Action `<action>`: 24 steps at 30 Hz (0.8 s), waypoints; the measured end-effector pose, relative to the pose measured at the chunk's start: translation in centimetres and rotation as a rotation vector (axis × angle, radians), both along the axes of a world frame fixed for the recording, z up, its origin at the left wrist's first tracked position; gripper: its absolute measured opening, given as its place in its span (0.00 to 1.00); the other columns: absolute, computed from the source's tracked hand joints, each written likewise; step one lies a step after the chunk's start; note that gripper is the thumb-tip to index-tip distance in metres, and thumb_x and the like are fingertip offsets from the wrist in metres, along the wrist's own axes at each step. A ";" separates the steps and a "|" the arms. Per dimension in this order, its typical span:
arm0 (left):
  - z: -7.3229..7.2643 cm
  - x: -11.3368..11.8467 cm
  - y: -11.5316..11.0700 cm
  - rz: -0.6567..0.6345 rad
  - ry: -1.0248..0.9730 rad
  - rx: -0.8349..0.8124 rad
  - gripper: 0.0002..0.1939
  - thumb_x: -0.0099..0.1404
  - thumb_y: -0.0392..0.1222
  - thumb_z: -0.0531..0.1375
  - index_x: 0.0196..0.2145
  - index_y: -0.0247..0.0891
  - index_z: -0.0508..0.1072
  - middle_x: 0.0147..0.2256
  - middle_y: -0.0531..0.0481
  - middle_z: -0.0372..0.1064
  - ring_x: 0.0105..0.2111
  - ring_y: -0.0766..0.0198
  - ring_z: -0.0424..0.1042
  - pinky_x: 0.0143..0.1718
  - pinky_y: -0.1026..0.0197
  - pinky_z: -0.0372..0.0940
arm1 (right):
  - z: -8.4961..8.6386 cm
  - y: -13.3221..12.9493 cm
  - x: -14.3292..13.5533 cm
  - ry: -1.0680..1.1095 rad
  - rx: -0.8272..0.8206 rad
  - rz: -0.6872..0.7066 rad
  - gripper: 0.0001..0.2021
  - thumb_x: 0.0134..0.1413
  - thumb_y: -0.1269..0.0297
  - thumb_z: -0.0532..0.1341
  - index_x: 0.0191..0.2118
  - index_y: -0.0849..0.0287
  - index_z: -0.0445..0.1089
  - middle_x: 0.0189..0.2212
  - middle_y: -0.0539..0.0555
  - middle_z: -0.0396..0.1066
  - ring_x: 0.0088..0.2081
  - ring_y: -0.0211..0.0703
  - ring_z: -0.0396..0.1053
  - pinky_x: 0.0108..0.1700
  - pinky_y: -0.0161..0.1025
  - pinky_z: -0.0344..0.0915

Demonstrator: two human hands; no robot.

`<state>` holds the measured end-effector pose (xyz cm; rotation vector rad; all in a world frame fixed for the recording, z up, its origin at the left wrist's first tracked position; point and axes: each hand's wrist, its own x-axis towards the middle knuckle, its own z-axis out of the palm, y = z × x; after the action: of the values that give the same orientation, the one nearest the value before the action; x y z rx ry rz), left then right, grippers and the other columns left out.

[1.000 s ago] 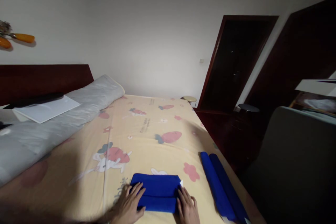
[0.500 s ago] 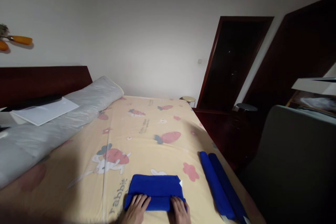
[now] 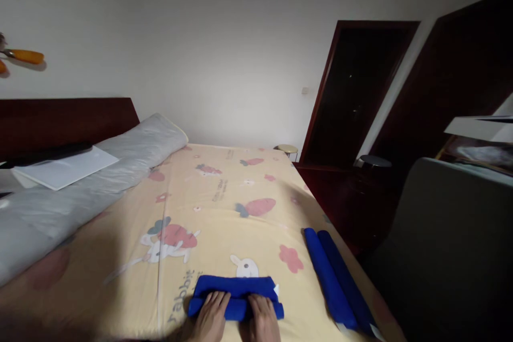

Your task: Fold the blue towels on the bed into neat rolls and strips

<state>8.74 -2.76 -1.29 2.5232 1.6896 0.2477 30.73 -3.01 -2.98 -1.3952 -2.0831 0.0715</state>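
A blue towel [image 3: 236,284] lies on the bed at the bottom middle, its near edge rolled up and its far part flat. A small white tag sticks out at its right side. My left hand [image 3: 212,316] curls its fingers over the left part of the roll. On the right part, my right hand [image 3: 262,315] grips the roll the same way; both thumbs are hidden. To the right lie two blue rolled towels, a brighter one [image 3: 331,280] and a darker one [image 3: 347,280], side by side near the bed's edge.
The bed [image 3: 208,208] has a yellow sheet printed with rabbits and carrots. A grey rolled quilt [image 3: 100,187] lies along its left side with a white board [image 3: 68,167] on top. A dark chair back [image 3: 436,235] stands at the right, and two stools stand farther back.
The towel's near edge has been rolled farther forward into a thicker roll, and its flat part is shorter. My right hand has shifted slightly left; both hands stay on the towel.
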 end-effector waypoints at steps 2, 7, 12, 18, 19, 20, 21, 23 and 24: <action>0.6 0.2 -0.3 -0.073 -0.046 0.002 0.37 0.57 0.26 0.48 0.63 0.46 0.59 0.61 0.50 0.64 0.60 0.59 0.64 0.62 0.53 0.60 | 0.0 -0.3 -0.9 -0.014 -0.036 0.120 0.27 0.49 0.68 0.57 0.58 0.53 0.66 0.53 0.52 0.73 0.53 0.49 0.70 0.58 0.45 0.62; 1.0 -0.6 -0.5 -0.137 -0.073 0.062 0.28 0.70 0.37 0.46 0.66 0.51 0.51 0.64 0.55 0.59 0.62 0.64 0.61 0.61 0.54 0.60 | 0.8 0.1 -2.5 -0.046 -0.054 0.080 0.21 0.61 0.62 0.53 0.59 0.51 0.65 0.55 0.49 0.71 0.56 0.46 0.68 0.60 0.46 0.62; 1.1 -4.0 0.2 -0.021 -0.013 0.191 0.25 0.73 0.49 0.46 0.65 0.53 0.52 0.63 0.54 0.61 0.60 0.63 0.63 0.59 0.55 0.61 | 1.7 1.5 -0.4 -0.152 -0.036 -0.007 0.20 0.64 0.54 0.50 0.57 0.52 0.67 0.55 0.50 0.71 0.57 0.50 0.67 0.57 0.49 0.65; 0.8 -7.8 0.6 0.048 0.050 0.253 0.23 0.72 0.49 0.47 0.63 0.53 0.58 0.62 0.53 0.62 0.60 0.62 0.63 0.58 0.54 0.59 | -1.0 1.9 5.2 -0.212 0.034 -0.151 0.20 0.64 0.57 0.49 0.55 0.51 0.69 0.56 0.54 0.70 0.58 0.52 0.67 0.52 0.50 0.67; 0.8 -7.9 0.7 0.052 0.056 0.263 0.22 0.72 0.49 0.48 0.62 0.52 0.60 0.62 0.53 0.63 0.60 0.61 0.63 0.58 0.53 0.59 | -1.5 1.8 6.0 -0.220 0.054 -0.172 0.20 0.64 0.56 0.49 0.56 0.50 0.69 0.56 0.54 0.70 0.58 0.52 0.67 0.51 0.50 0.67; 0.8 -7.7 0.8 0.058 0.061 0.273 0.21 0.72 0.49 0.48 0.60 0.50 0.64 0.60 0.52 0.65 0.60 0.59 0.63 0.58 0.52 0.59 | -1.8 1.7 6.7 -0.229 0.079 -0.194 0.20 0.64 0.56 0.49 0.57 0.50 0.68 0.57 0.54 0.69 0.58 0.52 0.67 0.51 0.50 0.67; 0.9 -7.3 1.0 0.064 0.064 0.283 0.20 0.71 0.46 0.49 0.58 0.49 0.67 0.59 0.51 0.67 0.59 0.58 0.64 0.57 0.51 0.59 | -2.1 1.6 7.3 -0.239 0.111 -0.215 0.21 0.63 0.57 0.49 0.58 0.51 0.66 0.58 0.55 0.68 0.58 0.52 0.66 0.50 0.50 0.67; 1.2 -6.1 1.2 0.045 0.064 0.287 0.20 0.69 0.37 0.50 0.55 0.49 0.70 0.57 0.52 0.70 0.57 0.59 0.66 0.57 0.52 0.60 | -2.5 1.3 8.0 -0.251 0.199 -0.234 0.22 0.62 0.59 0.49 0.60 0.52 0.64 0.59 0.56 0.66 0.58 0.53 0.66 0.49 0.50 0.67; 1.5 -5.3 1.3 0.021 0.059 0.286 0.24 0.66 0.31 0.49 0.55 0.49 0.70 0.56 0.54 0.71 0.56 0.61 0.67 0.57 0.53 0.60 | -2.7 1.2 8.1 -0.252 0.255 -0.217 0.23 0.62 0.61 0.49 0.60 0.53 0.63 0.59 0.57 0.66 0.57 0.52 0.67 0.48 0.49 0.68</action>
<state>3.43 -1.47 0.17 2.7371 1.8202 0.4504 38.82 -1.79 -5.72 -1.5212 -2.0348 -0.4656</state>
